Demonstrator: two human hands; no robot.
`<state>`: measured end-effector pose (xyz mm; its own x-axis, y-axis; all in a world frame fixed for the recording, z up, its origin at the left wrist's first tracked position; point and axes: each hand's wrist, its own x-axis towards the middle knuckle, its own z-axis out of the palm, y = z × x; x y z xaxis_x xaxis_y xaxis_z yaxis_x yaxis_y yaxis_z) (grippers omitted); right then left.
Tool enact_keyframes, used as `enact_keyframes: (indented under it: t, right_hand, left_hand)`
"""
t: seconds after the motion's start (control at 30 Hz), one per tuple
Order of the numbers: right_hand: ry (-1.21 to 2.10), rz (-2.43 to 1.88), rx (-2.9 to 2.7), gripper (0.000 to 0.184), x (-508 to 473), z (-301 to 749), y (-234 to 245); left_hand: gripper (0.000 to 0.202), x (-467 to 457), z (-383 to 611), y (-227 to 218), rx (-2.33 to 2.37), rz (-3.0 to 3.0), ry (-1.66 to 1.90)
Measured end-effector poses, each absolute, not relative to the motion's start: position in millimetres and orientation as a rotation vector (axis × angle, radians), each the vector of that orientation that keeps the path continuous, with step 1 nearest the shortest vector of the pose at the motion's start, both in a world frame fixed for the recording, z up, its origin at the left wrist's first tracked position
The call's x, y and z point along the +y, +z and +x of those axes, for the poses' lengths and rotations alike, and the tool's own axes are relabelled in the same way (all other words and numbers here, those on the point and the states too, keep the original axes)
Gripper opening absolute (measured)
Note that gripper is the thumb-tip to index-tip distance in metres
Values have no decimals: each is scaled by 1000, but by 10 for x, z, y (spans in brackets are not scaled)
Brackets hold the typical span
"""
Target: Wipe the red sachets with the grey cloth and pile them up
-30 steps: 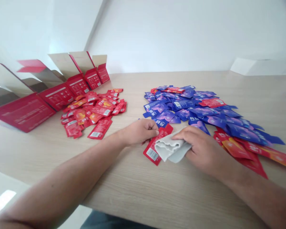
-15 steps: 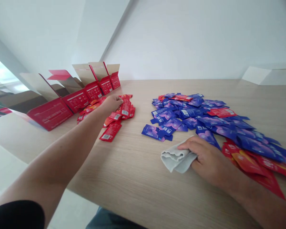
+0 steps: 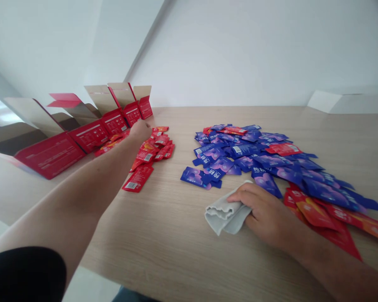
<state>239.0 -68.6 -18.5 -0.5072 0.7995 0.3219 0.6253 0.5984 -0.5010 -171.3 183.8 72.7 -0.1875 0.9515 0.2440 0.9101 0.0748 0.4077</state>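
My left hand (image 3: 140, 131) reaches far forward over the red sachets (image 3: 148, 152), close to the row of red boxes. Its fingers curl away from me into a closed shape, and whatever they may hold is hidden behind the hand. My right hand (image 3: 264, 209) grips a folded pale grey cloth (image 3: 225, 212) between thumb and fingers, low over the wooden table. Just beyond that hand lies a wide heap of blue-purple sachets (image 3: 245, 149). Several red sachets (image 3: 315, 214) lie beside my right wrist.
Red cardboard boxes (image 3: 88, 135) with raised flaps stand in a row along the left side. A white box (image 3: 346, 102) sits at the back right against the wall. A red sachet (image 3: 283, 149) rests on top of the blue heap.
My left hand has moved slightly left and away from the red sachet it was at, toward the boxes. The whole view has shifted a little; my right hand still grips the cloth.
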Motion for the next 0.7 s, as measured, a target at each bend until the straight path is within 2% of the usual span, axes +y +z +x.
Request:
enact_keyframes:
  t: [0.1,0.3,0.47,0.7]
  right_hand:
    - [442,-1099,-2310,49,-689,2403,-177]
    - [400,-1057,-2330,46,-699,2433,-159]
    - [276,-1045,-2436,34,-747,2448,-112]
    - [203,-1015,-2551,25,-794,2423,-76]
  left_hand:
    - [22,1793,-1623,655,2304,1996,755]
    - [30,1506,-1123,616,2135,2186,763]
    - [31,1073,-332,635,1773,2348,750]
    - [19,410,936,666,1091,2588,423]
